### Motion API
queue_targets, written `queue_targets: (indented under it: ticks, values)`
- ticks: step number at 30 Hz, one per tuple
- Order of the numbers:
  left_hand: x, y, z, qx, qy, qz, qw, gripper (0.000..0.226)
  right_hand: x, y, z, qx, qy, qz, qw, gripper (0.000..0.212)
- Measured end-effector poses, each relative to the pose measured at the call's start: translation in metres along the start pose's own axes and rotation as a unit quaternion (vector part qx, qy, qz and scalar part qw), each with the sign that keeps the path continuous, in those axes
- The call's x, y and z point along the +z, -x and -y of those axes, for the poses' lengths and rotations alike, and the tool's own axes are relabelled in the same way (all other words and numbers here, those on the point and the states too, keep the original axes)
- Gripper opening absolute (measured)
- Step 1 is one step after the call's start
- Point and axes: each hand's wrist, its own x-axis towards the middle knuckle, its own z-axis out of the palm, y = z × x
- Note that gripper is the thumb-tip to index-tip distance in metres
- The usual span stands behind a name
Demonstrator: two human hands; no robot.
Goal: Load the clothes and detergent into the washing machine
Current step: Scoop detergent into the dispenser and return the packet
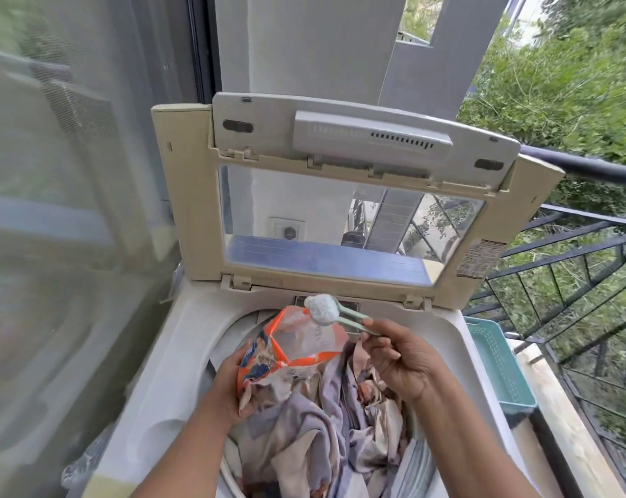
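Observation:
A top-loading washing machine [167, 354] stands open, its lid [343, 210] raised upright. Crumpled lilac and beige clothes [325, 418] fill the drum. My left hand [228, 382] grips an opened orange detergent bag [290, 350] over the drum's left side. My right hand [397, 357] pinches the handle of a pale green scoop [340, 316] heaped with white powder, held just above the bag's mouth.
A teal plastic basket [498, 364] sits on the ledge right of the machine. A black metal railing [573, 253] and greenery lie beyond it. A glass door [70, 210] is on the left, and a wall with a socket stands behind the lid.

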Motion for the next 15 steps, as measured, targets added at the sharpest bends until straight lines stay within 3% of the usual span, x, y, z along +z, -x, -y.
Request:
queue_targets:
  ticks: [3,5,7,9,11,15]
  values:
    - [0.014,0.016,-0.006,0.024,0.048,0.030,0.998,0.036,-0.002,-0.007,0.010,-0.024,-0.025,0.001,0.999,0.052]
    - [-0.015,-0.003,-0.002,0.025,0.115,0.101,0.988,0.022,-0.006,-0.013,0.016,-0.039,-0.041,0.001,0.998,0.054]
    - [-0.030,-0.012,0.003,0.060,0.131,0.132,0.981,0.047,-0.006,-0.018,0.020,-0.049,-0.055,-0.007,0.997,0.054]
    - [-0.042,-0.014,0.012,0.089,0.137,0.176,0.971,0.059,-0.006,-0.023,0.020,-0.057,-0.043,-0.045,0.996,0.040]
    - [-0.044,-0.018,0.013,0.083,0.115,0.238,0.961,0.062,-0.008,-0.030,0.017,-0.088,-0.007,-0.120,0.989,0.012]
    - [-0.039,-0.014,0.014,0.015,0.156,0.271,0.950,0.057,-0.017,-0.044,0.007,-0.187,0.089,-0.197,0.958,0.014]
